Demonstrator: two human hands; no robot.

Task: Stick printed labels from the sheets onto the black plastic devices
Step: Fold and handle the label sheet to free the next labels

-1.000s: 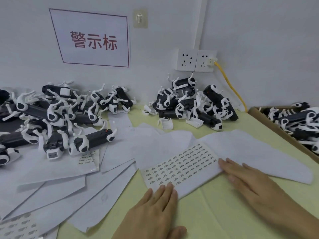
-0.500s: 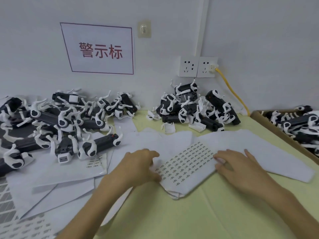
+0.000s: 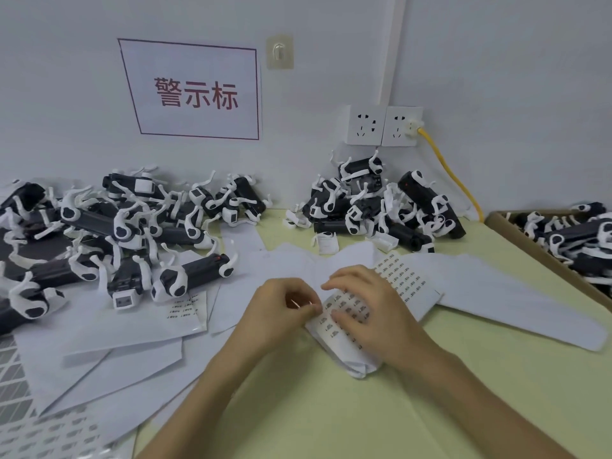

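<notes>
Pale yellow-green table surface (image 3: 331, 419) runs back to a white wall carrying a white sign with red characters (image 3: 195, 94), a pair of white wall sockets (image 3: 384, 125) and a yellow cable (image 3: 453, 173). At the centre, the left hand (image 3: 281, 306) has its fingers curled, with thumb and forefinger tips closed on the left edge of the white label sheet (image 3: 404, 279), which is printed with rows of small dark labels. Whether a label is already lifted cannot be determined. The right hand (image 3: 367, 306) lies across the same sheet with fingers nearly straight, pressing it down and gripping nothing. The sheet is folded under itself on the near side of the grip. Judged status: label pick-off is in progress and no device is in hand. A nearly stripped white sheet (image 3: 185, 308) left of the grip suggests that earlier labels have been used, while the gripped sheet appears almost full. One heap of black plastic devices with white clips (image 3: 132, 226) lies left of the grip and a second heap (image 3: 381, 207) lies beyond it; which units carry labels cannot be told. Right of the grip, a brown cardboard box (image 3: 496, 220) holds more black-and-white devices (image 3: 569, 233), filled to about its rim.
</notes>
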